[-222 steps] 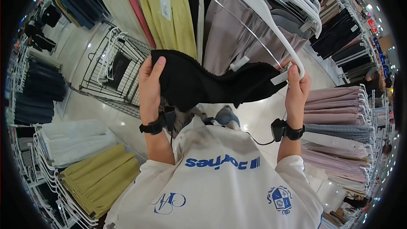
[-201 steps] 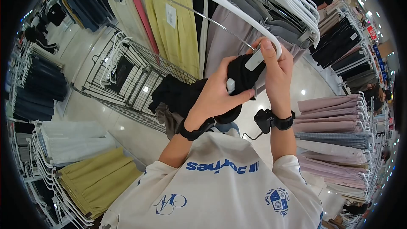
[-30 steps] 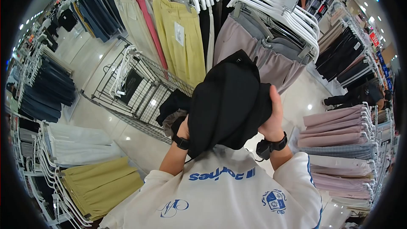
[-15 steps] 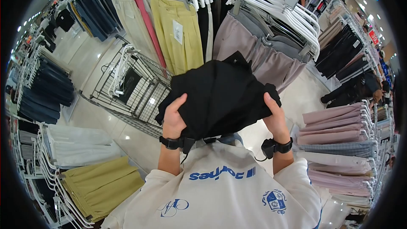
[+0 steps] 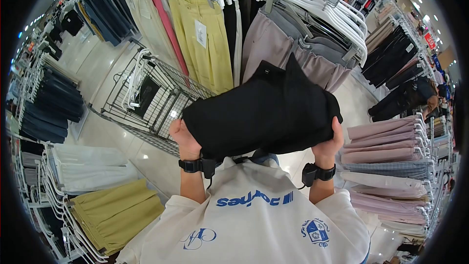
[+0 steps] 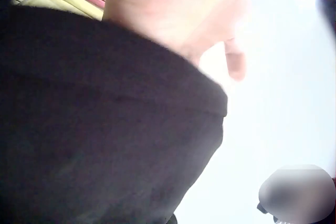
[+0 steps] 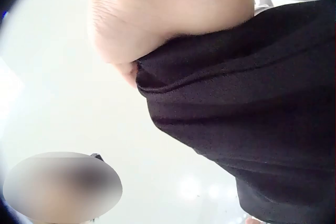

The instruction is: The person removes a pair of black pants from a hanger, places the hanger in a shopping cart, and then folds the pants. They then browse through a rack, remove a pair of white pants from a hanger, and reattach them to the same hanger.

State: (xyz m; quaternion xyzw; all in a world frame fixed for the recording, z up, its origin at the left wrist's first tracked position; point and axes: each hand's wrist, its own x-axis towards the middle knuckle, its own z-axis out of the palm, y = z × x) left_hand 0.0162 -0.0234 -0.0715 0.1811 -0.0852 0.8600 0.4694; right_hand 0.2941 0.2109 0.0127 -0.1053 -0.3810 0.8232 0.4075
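Observation:
A black garment (image 5: 254, 112), folded into a thick, wide bundle, is held up in front of my body between both hands. My left hand (image 5: 185, 138) grips its left end, with its fingers partly hidden by the cloth. In the left wrist view one finger (image 6: 236, 61) shows past the edge of the fabric. At the other end my right hand (image 5: 330, 143) holds the bundle, thumb along its side and fingers behind it. A corner of the cloth stands up at the far side, near a small label (image 5: 266, 71).
A wire shopping cart (image 5: 156, 93) with white hangers (image 5: 137, 80) stands ahead on the left. Behind the bundle, yellow trousers (image 5: 202, 44) and mauve trousers (image 5: 273, 44) hang on a rack. Folded pink garments (image 5: 383, 137) are at right, olive ones (image 5: 117, 215) at left.
The garment was on a white clip hanger; the hanger has left my hands. A loose bundle a second ago, the garment is now flatter and wider, with my hands farther apart.

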